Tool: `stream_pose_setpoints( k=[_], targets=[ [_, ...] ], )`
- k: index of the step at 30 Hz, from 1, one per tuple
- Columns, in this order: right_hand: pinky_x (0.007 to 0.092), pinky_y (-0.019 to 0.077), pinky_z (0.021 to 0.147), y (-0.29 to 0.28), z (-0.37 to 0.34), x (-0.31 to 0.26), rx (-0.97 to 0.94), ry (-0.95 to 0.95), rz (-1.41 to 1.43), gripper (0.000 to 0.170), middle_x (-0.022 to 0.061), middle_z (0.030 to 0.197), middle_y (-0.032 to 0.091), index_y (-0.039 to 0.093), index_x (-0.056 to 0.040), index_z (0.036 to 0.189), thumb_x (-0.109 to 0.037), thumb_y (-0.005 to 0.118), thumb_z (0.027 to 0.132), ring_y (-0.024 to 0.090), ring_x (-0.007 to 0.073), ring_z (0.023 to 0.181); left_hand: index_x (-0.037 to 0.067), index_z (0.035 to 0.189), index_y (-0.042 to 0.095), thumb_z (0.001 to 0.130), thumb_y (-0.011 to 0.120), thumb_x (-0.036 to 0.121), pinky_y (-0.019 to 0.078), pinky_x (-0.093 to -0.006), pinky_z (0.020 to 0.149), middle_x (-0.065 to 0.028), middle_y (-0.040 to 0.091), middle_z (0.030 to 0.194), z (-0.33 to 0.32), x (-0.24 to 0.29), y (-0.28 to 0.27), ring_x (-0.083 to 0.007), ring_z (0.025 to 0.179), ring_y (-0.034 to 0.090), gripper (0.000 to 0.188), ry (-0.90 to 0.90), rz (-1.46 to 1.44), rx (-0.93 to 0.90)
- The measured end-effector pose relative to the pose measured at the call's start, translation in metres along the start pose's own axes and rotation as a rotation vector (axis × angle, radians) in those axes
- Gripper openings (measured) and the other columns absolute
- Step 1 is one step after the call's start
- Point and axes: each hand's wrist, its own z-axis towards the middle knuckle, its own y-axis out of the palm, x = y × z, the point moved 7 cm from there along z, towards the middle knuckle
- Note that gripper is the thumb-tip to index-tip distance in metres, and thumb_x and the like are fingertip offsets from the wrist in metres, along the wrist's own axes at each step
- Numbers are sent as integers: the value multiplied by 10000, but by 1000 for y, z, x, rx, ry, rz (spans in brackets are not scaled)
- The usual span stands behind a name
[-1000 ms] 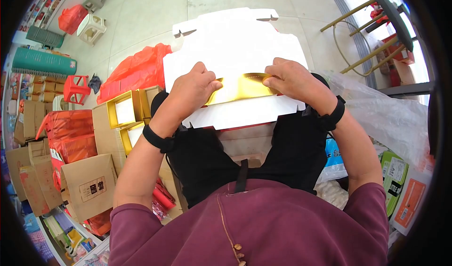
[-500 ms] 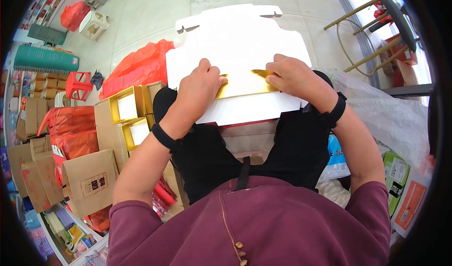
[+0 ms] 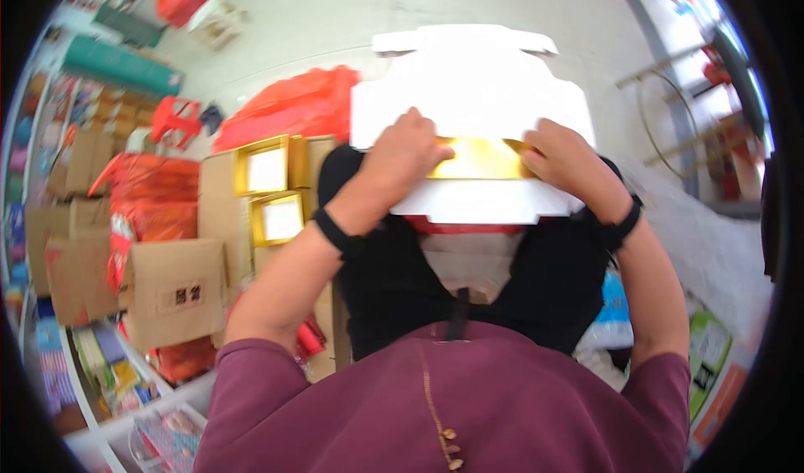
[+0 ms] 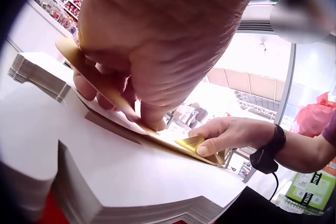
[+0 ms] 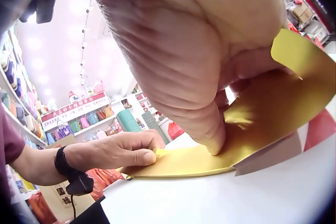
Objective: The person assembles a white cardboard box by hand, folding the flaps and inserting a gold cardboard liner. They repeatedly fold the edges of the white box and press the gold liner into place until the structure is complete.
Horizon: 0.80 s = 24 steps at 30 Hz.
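Note:
A gold card piece [image 3: 479, 163] lies across a stack of white die-cut card sheets [image 3: 473, 92] over the person's lap. The left hand [image 3: 404, 156] pinches its left end between thumb and fingers, and the right hand [image 3: 568, 156] does the same at the other end. Seen from the right wrist, the shiny gold card [image 5: 262, 119] bends upward beneath the fingers, with a flap standing up at its end. The left wrist view shows the thick layered edges of the white stack [image 4: 136, 211] under both hands.
Two gold open boxes with white insides, one gold rim [image 3: 258, 222] nearest, stand on cardboard at the left. Beyond are a red plastic bag [image 3: 293, 108], brown cartons [image 3: 176, 280] and a red stool [image 3: 176, 121]. Clear plastic sheeting [image 3: 678, 230] and a green box [image 3: 710, 356] lie at right.
The head view has swung, so the scene sits further right and is blurred. Both hands keep their pinch on the gold card, which looks flatter and more fully exposed between them.

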Motion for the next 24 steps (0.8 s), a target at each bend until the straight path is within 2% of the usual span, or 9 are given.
stream_pose_setpoints(
  k=[2, 3, 8, 13, 16, 18, 20, 21, 24],
  targets=[
    [511, 525, 807, -6, 0, -6, 32, -5, -2, 181, 198, 906, 639, 698, -34, 881, -199, 637, 924, 646, 405, 885, -24, 979, 706, 912, 784, 301, 573, -493, 898, -215, 649, 1053, -4, -8, 0, -405, 1045, 666, 341, -43, -76, 21],
    [504, 515, 801, -10, 2, -9, 0, 18, 18, 180, 208, 900, 626, 683, -11, 876, -180, 630, 913, 633, 402, 880, -12, 949, 672, 922, 783, 288, 558, -479, 868, -212, 622, 1033, -5, -8, -4, -404, 989, 650, 321, -61, -124, 34],
    [475, 477, 753, -14, 4, -15, -65, 106, 72, 232, 220, 875, 588, 637, 46, 863, -174, 611, 932, 602, 379, 829, 14, 990, 680, 950, 781, 322, 544, -467, 828, -177, 624, 1061, -3, 3, -2, -370, 972, 652, 327, -75, -23, 33],
    [485, 483, 758, -12, 6, -17, -64, 89, 63, 224, 225, 864, 591, 649, 38, 867, -173, 609, 930, 607, 387, 834, 44, 1026, 666, 960, 751, 286, 513, -449, 836, -142, 611, 1051, -10, 7, -9, -340, 985, 624, 265, -105, 53, 116],
    [504, 498, 775, -9, 7, -14, -40, 10, 31, 216, 237, 873, 610, 672, 24, 875, -177, 609, 924, 622, 402, 848, 80, 1014, 650, 931, 717, 227, 499, -435, 858, -123, 605, 1037, -18, 21, -18, -316, 1013, 614, 181, 58, 149, 242],
    [514, 512, 795, -8, 5, -7, -39, 0, 11, 213, 243, 893, 631, 691, 13, 885, -183, 612, 918, 638, 414, 864, 112, 944, 654, 883, 677, 170, 502, -426, 892, -87, 620, 1017, -19, 17, -1, -293, 1034, 609, 87, 91, 146, 133],
    [513, 524, 811, -11, 6, -9, -68, 31, 36, 218, 241, 911, 651, 709, 5, 902, -193, 621, 916, 652, 419, 880, 84, 961, 701, 933, 678, 181, 517, -439, 951, -85, 670, 1054, -19, 8, -5, -309, 1058, 619, 103, 28, -65, 103],
    [509, 527, 814, -11, 6, -10, -86, 43, 61, 223, 237, 915, 658, 718, 4, 912, -199, 626, 918, 658, 419, 884, 72, 1040, 713, 940, 709, 191, 519, -438, 956, -95, 676, 1105, -21, 17, -15, -314, 1074, 625, 155, 81, -24, 42],
    [512, 528, 805, -13, 5, -10, -71, 68, 74, 239, 235, 912, 664, 724, 8, 901, -213, 636, 925, 662, 419, 871, 75, 1119, 698, 915, 772, 222, 525, -429, 973, -111, 675, 1164, -25, 15, -22, -326, 1126, 629, 262, 35, -111, 27]
  ],
)
